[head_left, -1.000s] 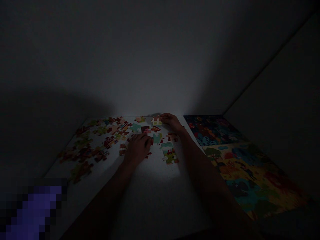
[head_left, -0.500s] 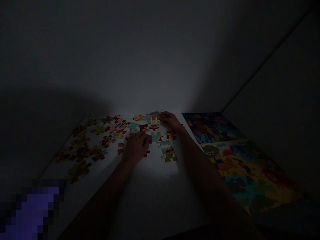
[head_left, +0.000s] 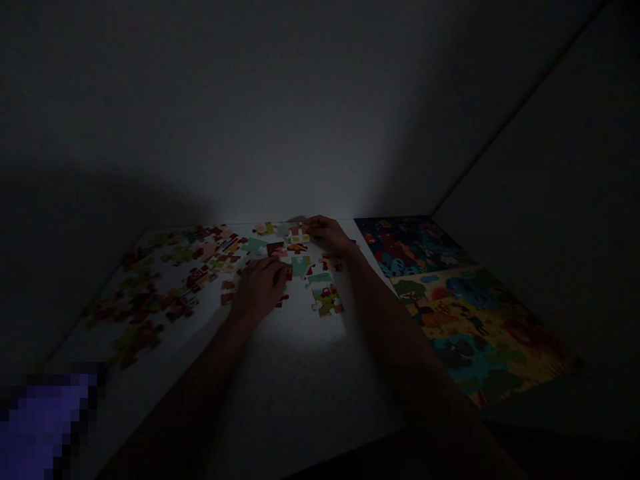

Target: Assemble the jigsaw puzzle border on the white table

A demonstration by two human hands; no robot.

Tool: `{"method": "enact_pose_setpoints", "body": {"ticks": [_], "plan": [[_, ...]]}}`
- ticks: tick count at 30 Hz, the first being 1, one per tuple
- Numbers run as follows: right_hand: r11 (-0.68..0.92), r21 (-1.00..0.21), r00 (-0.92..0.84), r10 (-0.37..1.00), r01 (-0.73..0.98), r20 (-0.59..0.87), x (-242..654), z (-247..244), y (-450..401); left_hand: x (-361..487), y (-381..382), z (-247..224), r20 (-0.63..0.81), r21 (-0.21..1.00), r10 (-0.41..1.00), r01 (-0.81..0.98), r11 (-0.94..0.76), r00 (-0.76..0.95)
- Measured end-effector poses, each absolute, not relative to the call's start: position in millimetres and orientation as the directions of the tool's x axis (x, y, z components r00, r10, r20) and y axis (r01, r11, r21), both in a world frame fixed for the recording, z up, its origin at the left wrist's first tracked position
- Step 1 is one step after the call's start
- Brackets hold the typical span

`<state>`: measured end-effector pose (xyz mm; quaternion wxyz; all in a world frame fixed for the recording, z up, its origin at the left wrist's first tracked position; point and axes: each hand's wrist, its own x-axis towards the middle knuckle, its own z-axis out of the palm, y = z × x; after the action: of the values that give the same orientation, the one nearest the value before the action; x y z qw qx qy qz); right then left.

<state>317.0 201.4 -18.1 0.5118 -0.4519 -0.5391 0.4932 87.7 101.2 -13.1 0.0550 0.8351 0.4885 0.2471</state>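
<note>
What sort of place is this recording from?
Probably a dim room at home: jigsaw pieces scattered on a white tabletop, a colourful picture beside them, plain walls behind.

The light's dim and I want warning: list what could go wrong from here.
The dim light might make the loose puzzle pieces hard to tell apart by colour. The left hand rests among pieces and could nudge them out of place. Pieces near the left edge of the white table might get swept off.

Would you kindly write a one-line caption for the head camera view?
Left hand and right hand rest among scattered jigsaw pieces on a white table beside a colourful picture.
</note>
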Motion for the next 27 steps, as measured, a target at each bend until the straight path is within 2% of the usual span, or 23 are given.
{"method": "enact_pose_setpoints", "body": {"ticks": [6,11,17,22,27], "plan": [[0.163,-0.987,-0.071,0.984,-0.014,0.163,316.6,-5.0,199.6,88.1,101.0,-11.2,0.347,0.322,0.843,0.792,-0.518,0.411],[0.150,-0.988,0.001,0.989,0.046,0.150,315.1,4.4,189.1,87.8,101.1,-13.3,0.379,0.318,0.832,0.787,-0.529,0.406],[0.091,-0.995,0.043,0.995,0.037,0.093,315.0,8.8,153.3,87.3,101.5,-14.0,0.383,0.335,0.830,0.776,-0.534,0.406],[-0.023,-1.000,0.015,1.000,-0.016,-0.024,320.2,10.3,109.3,87.8,102.2,-14.9,0.365,0.324,0.835,0.785,-0.528,0.412],[0.073,-0.997,0.035,0.997,0.012,0.074,324.1,7.8,80.1,88.0,103.4,-17.7,0.364,0.310,0.839,0.796,-0.519,0.405]]}}
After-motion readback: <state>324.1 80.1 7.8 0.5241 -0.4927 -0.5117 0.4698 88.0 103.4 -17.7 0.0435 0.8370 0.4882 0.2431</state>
